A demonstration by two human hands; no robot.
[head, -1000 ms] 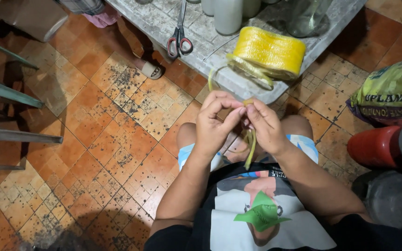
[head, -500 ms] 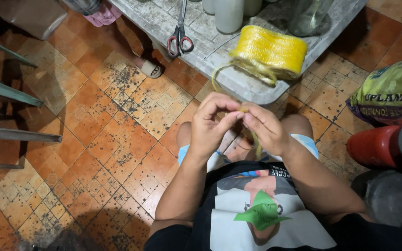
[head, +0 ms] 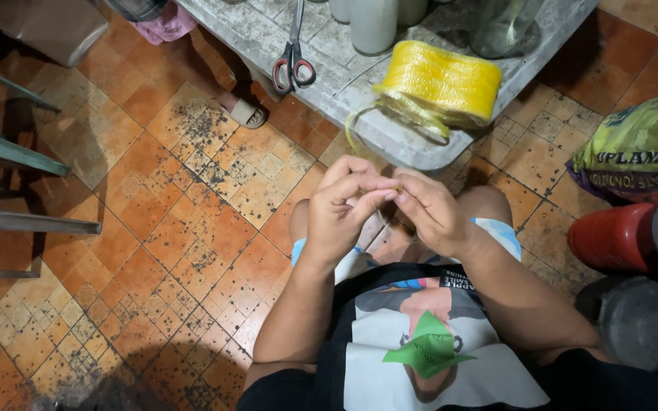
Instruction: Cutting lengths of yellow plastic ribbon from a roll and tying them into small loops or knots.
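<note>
Head view, looking down at a seated person. Left hand [head: 342, 209] and right hand [head: 429, 213] meet over the knees, fingertips touching. Both are curled nearly closed, thumb and forefingers pinching a thin yellow strand [head: 398, 187] between them; only a short bit of it shows at the fingertips.

Yellow twine roll [head: 439, 84] lies on its side near the front edge of the grey surface [head: 268, 30], just beyond the hands. A loose loop of twine [head: 356, 129] hangs off the roll over the surface edge, towards the hands. Whether the pinched strand runs unbroken to the roll: cannot tell.

Scissors [head: 293, 61] with red-and-black handles lie on the surface, left of the roll. White bottles [head: 373, 23] stand far behind the roll. Red cylinder [head: 611, 237] on the floor at right. Grey chair legs [head: 9, 152] at left on orange tiled floor [head: 154, 228].
</note>
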